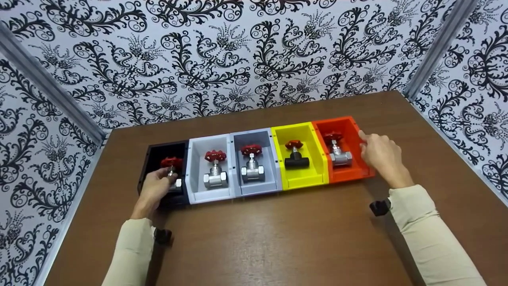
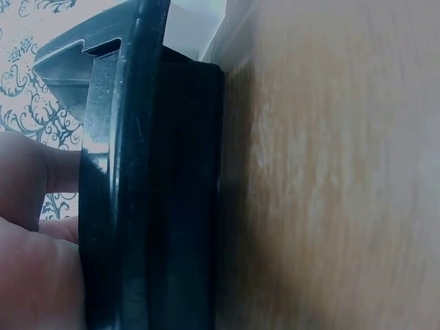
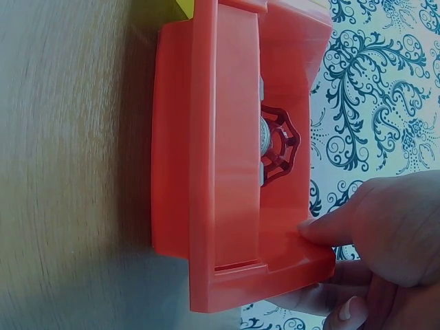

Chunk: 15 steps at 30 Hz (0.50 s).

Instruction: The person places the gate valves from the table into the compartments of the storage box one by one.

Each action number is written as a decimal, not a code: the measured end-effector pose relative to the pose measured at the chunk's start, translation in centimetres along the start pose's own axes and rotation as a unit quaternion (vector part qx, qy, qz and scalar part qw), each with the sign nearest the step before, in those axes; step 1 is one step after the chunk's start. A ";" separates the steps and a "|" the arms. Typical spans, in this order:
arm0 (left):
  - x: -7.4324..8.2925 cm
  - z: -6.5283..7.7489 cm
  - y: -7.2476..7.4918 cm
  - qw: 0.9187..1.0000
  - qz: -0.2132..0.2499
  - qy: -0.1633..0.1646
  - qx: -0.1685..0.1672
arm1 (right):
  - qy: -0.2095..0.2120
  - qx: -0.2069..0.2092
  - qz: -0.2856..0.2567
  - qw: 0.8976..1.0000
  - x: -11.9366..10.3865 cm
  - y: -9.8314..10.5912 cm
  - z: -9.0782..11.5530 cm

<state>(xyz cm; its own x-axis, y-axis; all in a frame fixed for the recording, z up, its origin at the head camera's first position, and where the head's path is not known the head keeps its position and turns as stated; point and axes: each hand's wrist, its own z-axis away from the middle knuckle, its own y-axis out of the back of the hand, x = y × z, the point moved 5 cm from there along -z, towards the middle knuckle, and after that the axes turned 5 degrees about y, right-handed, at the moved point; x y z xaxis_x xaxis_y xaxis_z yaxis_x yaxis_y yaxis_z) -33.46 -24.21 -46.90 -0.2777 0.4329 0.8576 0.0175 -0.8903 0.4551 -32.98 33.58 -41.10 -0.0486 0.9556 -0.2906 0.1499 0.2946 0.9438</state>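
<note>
My left hand [image 1: 154, 186] reaches over the front of the black bin [image 2: 117, 206], its thumb and forefinger pinching the neck of a silver valve [image 1: 177, 185] with a red handwheel. Part of that valve is hidden by the fingers. On the other side, my right hand [image 1: 381, 155] grips the right wall of the orange-red bin [image 3: 237, 137], thumb inside and the other fingers outside. Inside this bin lies another silver valve [image 1: 340, 157], whose red handwheel [image 3: 280, 146] shows in the right wrist view.
Between these two, a white bin [image 1: 194, 171], a grey bin [image 1: 272, 159] and a yellow bin [image 1: 317, 159] join the row. Silver valves [image 1: 215, 176] [image 1: 253, 171] lie in the white and grey bins, a black-bodied valve [image 1: 297, 161] in the yellow. Patterned walls [image 1: 254, 51] enclose the brown table [image 1: 258, 238].
</note>
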 end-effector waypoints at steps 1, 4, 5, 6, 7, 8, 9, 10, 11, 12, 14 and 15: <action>0.0 0.0 0.0 1.000 -0.002 -0.001 0.001 | -0.001 -0.001 0.000 1.000 0.0 0.0 0.0; 0.1 0.2 0.0 1.000 -0.005 0.001 0.004 | -0.004 -0.006 0.000 1.000 0.0 0.0 -0.1; 0.1 0.2 0.0 1.000 -0.004 0.001 0.003 | -0.005 -0.007 0.000 1.000 0.1 0.0 -0.1; 0.2 0.3 0.0 1.000 -0.002 0.002 0.002 | -0.006 -0.008 0.001 1.000 0.1 -0.1 -0.1; 0.2 0.3 0.0 1.000 -0.002 0.003 0.002 | -0.006 -0.009 0.001 1.000 0.1 -0.1 -0.1; 0.2 0.4 0.0 1.000 0.001 0.004 0.001 | -0.006 -0.009 0.002 1.000 0.1 -0.1 -0.1; 0.2 0.4 0.0 1.000 0.002 0.004 0.000 | -0.006 -0.008 0.002 1.000 0.1 -0.1 -0.1; 0.2 0.5 -0.1 1.000 0.004 0.005 -0.001 | -0.005 -0.007 0.003 1.000 0.1 -0.1 -0.1; 0.3 0.5 -0.1 1.000 -0.002 0.003 0.002 | -0.005 -0.005 0.002 1.000 0.1 -0.1 0.0; 0.3 0.5 0.0 1.000 -0.011 0.001 0.006 | -0.004 -0.003 0.002 1.000 0.1 -0.1 0.0; 0.4 0.6 0.0 1.000 -0.023 -0.002 0.013 | -0.003 0.002 0.000 1.000 0.1 0.0 0.1; 0.4 0.7 0.0 0.999 -0.030 -0.004 0.017 | -0.003 0.004 0.000 1.000 0.0 0.0 0.1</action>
<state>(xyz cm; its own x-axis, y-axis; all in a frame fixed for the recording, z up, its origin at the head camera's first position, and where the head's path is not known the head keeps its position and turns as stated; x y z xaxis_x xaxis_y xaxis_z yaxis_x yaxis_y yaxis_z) -32.95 -23.93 -46.35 -0.2720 0.4874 0.8297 0.0340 -0.8569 0.5144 -32.90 33.59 -41.14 -0.0437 0.9553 -0.2923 0.1576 0.2955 0.9422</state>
